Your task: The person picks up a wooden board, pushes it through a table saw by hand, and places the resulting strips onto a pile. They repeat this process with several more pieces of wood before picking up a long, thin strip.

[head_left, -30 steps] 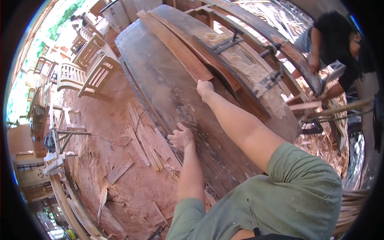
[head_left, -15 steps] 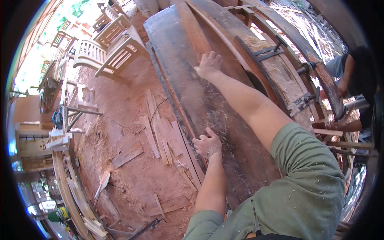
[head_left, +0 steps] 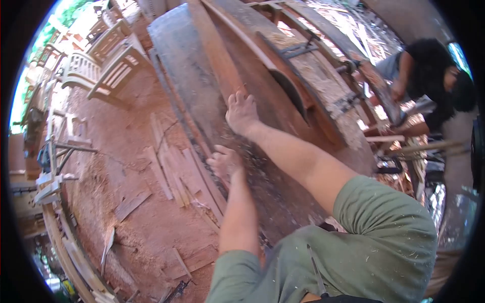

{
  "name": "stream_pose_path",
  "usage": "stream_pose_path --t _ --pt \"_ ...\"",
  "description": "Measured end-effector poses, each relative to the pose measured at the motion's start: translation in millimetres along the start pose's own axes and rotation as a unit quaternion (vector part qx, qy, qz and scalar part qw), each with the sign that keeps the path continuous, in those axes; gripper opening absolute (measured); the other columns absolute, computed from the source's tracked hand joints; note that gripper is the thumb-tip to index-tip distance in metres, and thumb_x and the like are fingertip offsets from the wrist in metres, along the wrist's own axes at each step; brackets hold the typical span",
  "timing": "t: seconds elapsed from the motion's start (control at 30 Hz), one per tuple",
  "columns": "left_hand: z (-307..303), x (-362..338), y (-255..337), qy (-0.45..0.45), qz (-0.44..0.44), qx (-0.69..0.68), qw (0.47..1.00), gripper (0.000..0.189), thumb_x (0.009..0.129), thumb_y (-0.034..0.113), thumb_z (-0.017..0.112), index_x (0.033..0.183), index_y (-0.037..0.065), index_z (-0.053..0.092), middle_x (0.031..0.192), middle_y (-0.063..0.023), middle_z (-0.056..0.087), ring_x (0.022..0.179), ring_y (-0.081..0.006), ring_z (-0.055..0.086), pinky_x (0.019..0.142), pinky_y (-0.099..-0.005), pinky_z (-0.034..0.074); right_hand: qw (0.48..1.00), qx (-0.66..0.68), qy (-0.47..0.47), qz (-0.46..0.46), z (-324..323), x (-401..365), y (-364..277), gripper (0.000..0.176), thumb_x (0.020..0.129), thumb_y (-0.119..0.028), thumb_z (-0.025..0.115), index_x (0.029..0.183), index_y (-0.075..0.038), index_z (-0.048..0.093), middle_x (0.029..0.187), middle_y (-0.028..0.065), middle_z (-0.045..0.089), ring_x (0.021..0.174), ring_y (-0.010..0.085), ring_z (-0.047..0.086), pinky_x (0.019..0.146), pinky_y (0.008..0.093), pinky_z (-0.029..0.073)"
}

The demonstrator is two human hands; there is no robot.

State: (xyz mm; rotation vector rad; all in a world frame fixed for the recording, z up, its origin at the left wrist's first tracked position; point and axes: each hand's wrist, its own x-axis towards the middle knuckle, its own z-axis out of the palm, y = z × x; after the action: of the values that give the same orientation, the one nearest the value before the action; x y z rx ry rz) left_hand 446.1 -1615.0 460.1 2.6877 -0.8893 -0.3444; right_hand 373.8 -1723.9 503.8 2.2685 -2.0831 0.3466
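A long reddish-brown wooden plank [head_left: 216,53] lies lengthwise on the dark, worn bench top [head_left: 174,38]. My right hand [head_left: 242,113] is at the plank's near end, fingers bent over it; the underside of the grip is hidden. Lower and to the left, my left hand [head_left: 226,162] hovers or rests near the bench's left edge, its fingers loosely curled and apart, with nothing visible in them. Beside the plank on the right stands a larger brown wooden piece [head_left: 262,60] with a dark curved opening.
Pale wooden chairs [head_left: 103,60] stand at the upper left. Wood strips [head_left: 169,171] lie on the reddish, dusty floor left of the bench. A clamp [head_left: 300,49] and shavings sit along the right side, where another person [head_left: 429,65] bends over timber.
My right hand has come nearer to my body, and the plank's end has shifted with it. The left hand has moved up along the bench edge. The whole view has shifted too.
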Motion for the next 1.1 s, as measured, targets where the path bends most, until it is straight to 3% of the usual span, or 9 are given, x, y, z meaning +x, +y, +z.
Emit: stream_pose_path --t 0.33,0.4,0.47,0.5,0.7,0.8,0.83,1.0,1.1 --pt "5.2 17.0 7.9 0.000 -0.106 -0.059 0.993 0.056 0.100 0.043 0.032 0.105 0.002 0.070 0.109 -0.0207 0.067 0.101 -0.0371 0.066 0.085 -0.0541 0.051 0.987 0.113 -0.062 -0.093 -106.3 -310.4 85.4 0.055 0.077 -0.026 0.073 0.118 0.000 0.048 0.120 0.0240 0.043 0.102 0.0451 0.050 0.085 0.0534 0.047" --pt "132.3 70.5 -37.9 0.161 0.086 -0.034 0.983 0.050 0.099 0.043 0.034 0.096 0.009 0.071 0.104 -0.0183 0.067 0.098 -0.0334 0.068 0.078 -0.0519 0.054 0.937 0.187 -0.284 -0.080 -129.4 -324.3 107.4 0.048 0.083 -0.032 0.070 0.117 -0.001 0.055 0.124 0.0252 0.046 0.110 0.0444 0.052 0.089 0.0510 0.047" --pt "-27.0 8.6 10.1 -0.089 -0.081 -0.080 0.989 0.051 0.100 0.041 0.032 0.096 0.008 0.071 0.106 -0.0190 0.069 0.103 -0.0339 0.067 0.081 -0.0507 0.054 0.765 0.260 -0.589 -0.001 -187.3 -261.8 127.8 0.036 0.090 -0.033 0.061 0.111 -0.005 0.068 0.108 0.0200 0.068 0.099 0.0359 0.065 0.086 0.0424 0.052" --pt "6.6 19.3 5.7 0.022 -0.101 -0.022 0.994 0.056 0.100 0.043 0.030 0.104 0.004 0.071 0.109 -0.0196 0.069 0.106 -0.0357 0.066 0.089 -0.0500 0.051 0.742 0.294 -0.600 -0.052 -206.5 -244.5 151.5 0.035 0.091 -0.031 0.060 0.111 -0.004 0.069 0.101 0.0176 0.072 0.092 0.0328 0.069 0.082 0.0409 0.053" --pt "5.1 25.6 11.2 -0.032 -0.141 -0.001 0.990 0.066 0.099 0.047 0.025 0.112 0.000 0.070 0.117 -0.0227 0.068 0.110 -0.0380 0.065 0.094 -0.0510 0.049 0.790 0.561 -0.198 -0.150 -310.2 -92.7 244.8 0.016 0.091 -0.012 0.065 0.082 0.001 0.063 0.081 0.0067 0.062 0.072 0.0140 0.057 0.066 0.0286 0.045" --pt "21.9 36.9 4.2 -0.030 -0.150 -0.032 0.988 0.069 0.098 0.049 0.024 0.113 -0.001 0.069 0.116 -0.0240 0.068 0.110 -0.0394 0.065 0.094 -0.0512 0.049 0.741 0.667 -0.003 -0.081 -294.8 7.0 291.7 0.046 0.098 -0.040 0.058 0.098 0.005 0.066 0.096 0.0178 0.066 0.091 0.0290 0.064 0.089 0.0448 0.048" --pt "19.6 35.5 4.1 -0.026 -0.149 -0.029 0.988 0.070 0.098 0.051 0.025 0.113 -0.002 0.069 0.115 -0.0246 0.068 0.110 -0.0399 0.065 0.094 -0.0512 0.049 0.779 0.611 0.140 -0.032 -290.2 28.4 255.5 0.014 0.095 -0.018 0.063 0.097 -0.004 0.065 0.082 0.0035 0.063 0.074 0.0122 0.062 0.068 0.0263 0.052" --pt "-11.6 16.1 20.1 -0.027 -0.160 0.014 0.987 0.071 0.099 0.053 0.027 0.110 -0.004 0.068 0.115 -0.0268 0.067 0.109 -0.0419 0.064 0.094 -0.0521 0.048 0.894 0.441 0.074 0.008 -197.8 193.2 239.6 0.022 0.091 -0.025 0.065 0.090 -0.004 0.074 0.074 -0.0003 0.066 0.067 0.0103 0.060 0.061 0.0271 0.046" --pt "-17.5 13.3 26.6 -0.033 -0.169 0.011 0.985 0.070 0.100 0.052 0.028 0.109 -0.005 0.068 0.114 -0.0272 0.067 0.109 -0.0428 0.063 0.094 -0.0524 0.048 0.944 0.309 -0.087 -0.083 -61.5 281.3 255.3 0.040 0.086 -0.036 0.071 0.107 -0.002 0.075 0.104 0.0157 0.074 0.095 0.0223 0.070 0.087 0.0354 0.053"
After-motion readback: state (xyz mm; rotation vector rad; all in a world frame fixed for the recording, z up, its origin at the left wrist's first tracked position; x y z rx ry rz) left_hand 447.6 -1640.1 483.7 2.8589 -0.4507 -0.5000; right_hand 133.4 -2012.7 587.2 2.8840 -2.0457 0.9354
